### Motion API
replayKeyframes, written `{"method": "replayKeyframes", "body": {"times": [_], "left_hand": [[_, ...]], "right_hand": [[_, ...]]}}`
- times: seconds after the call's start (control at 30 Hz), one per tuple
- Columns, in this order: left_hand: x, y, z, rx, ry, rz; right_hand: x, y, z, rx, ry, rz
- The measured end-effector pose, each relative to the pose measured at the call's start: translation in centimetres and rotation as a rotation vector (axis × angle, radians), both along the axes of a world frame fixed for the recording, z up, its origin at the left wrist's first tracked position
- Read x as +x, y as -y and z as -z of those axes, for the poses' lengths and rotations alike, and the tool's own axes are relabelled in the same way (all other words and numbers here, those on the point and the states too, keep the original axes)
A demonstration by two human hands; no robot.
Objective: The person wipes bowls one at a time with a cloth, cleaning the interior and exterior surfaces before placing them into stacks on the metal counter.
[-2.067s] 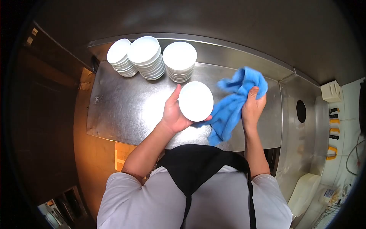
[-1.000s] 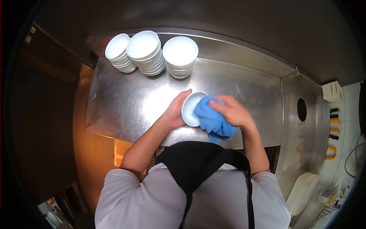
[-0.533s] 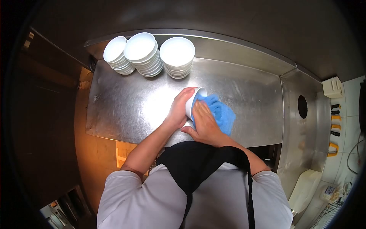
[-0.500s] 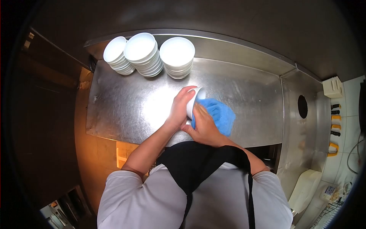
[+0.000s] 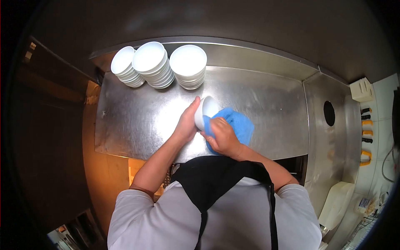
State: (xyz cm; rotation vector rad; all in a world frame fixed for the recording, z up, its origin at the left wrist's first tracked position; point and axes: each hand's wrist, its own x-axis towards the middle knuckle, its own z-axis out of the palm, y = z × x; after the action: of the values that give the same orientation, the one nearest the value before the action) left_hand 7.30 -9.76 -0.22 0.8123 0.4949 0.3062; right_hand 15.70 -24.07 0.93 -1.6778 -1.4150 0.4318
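In the head view, my left hand [image 5: 187, 121] grips a white bowl [image 5: 207, 109] from its outer left side, its opening tilted toward the right. My right hand [image 5: 224, 135] is closed on a blue cloth [image 5: 239, 125], and part of the cloth is pressed against the bowl's near rim. The rest of the cloth spreads out to the right of that hand. Both hands are above the steel counter, close to my apron.
Three stacks of white bowls, a left stack [image 5: 123, 61], a middle stack [image 5: 150, 58] and a right stack [image 5: 188, 61], stand along the back of the steel counter [image 5: 271, 96]. Several knives [image 5: 366, 128] hang on the right wall, below a white box [image 5: 361, 90].
The bowl has turned so more of its inside faces me. My right hand has drawn back from inside it to the near rim, with the cloth. The view has shifted slightly.
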Motion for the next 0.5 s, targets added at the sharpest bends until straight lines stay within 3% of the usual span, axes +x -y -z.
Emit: {"method": "replayKeyframes", "body": {"times": [0.07, 0.17, 0.2, 0.3, 0.33, 0.37, 0.4, 0.43, 0.5], "left_hand": [[0.1, 1.6, 1.3, 0.377, 0.074, -0.279], [-0.7, 1.6, -0.2, -0.081, 0.069, -0.170], [-0.9, 0.8, 0.4, -0.262, 0.106, -0.037], [-1.4, 0.5, -0.4, -0.430, 0.001, 0.028], [-1.3, 1.3, -0.2, -0.380, -0.008, -0.095], [-1.0, 3.1, -0.3, -0.021, 0.119, -0.251], [-1.6, 3.5, -0.5, 0.019, 0.150, -0.236], [-2.0, 3.8, -0.9, 0.058, 0.181, -0.222], [-2.3, 2.3, -2.7, -0.205, 0.113, -0.125]], "right_hand": [[-1.6, -0.5, -3.4, -0.197, -0.709, 0.186], [-2.2, -0.3, -1.0, 0.218, 0.069, -0.055], [-1.5, 0.1, -0.1, 0.233, 0.369, -0.079], [-0.2, 0.7, 1.3, 0.040, 0.216, -0.181], [-0.5, 0.2, -0.5, -0.073, -0.088, -0.076], [-1.0, -0.4, -2.8, -0.183, -0.397, 0.033], [-1.7, -0.7, -4.0, -0.298, -0.712, 0.145], [-2.0, -0.6, -3.5, -0.126, -0.411, 0.068], [-2.5, -0.5, -1.2, 0.218, 0.201, -0.072]]}}
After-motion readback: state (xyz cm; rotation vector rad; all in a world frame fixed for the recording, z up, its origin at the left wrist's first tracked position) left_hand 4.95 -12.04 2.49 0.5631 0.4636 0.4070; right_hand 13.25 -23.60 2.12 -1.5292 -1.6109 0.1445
